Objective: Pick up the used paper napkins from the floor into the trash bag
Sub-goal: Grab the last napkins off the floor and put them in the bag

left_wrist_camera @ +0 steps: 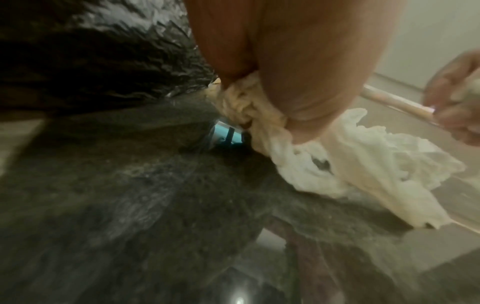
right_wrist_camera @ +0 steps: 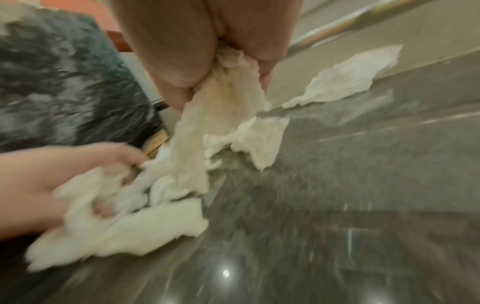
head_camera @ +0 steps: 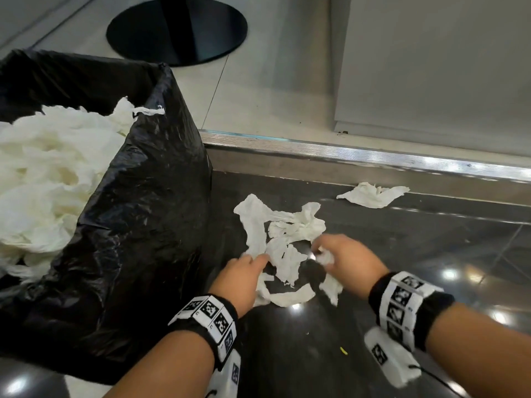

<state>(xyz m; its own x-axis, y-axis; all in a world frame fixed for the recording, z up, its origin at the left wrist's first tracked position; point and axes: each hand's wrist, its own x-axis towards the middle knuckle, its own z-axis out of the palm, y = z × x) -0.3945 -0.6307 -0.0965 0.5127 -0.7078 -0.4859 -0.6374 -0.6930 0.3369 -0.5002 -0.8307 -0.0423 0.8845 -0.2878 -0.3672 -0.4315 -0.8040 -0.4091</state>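
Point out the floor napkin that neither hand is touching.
The lone napkin by the metal step edge, apart from the pile that the left hand and right hand are gathering.

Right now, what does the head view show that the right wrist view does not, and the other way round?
Only the head view shows the napkins inside the trash bag and the round black base. Only the right wrist view shows the right hand pinching a napkin from below. Both show the left hand and the lone napkin by the step.
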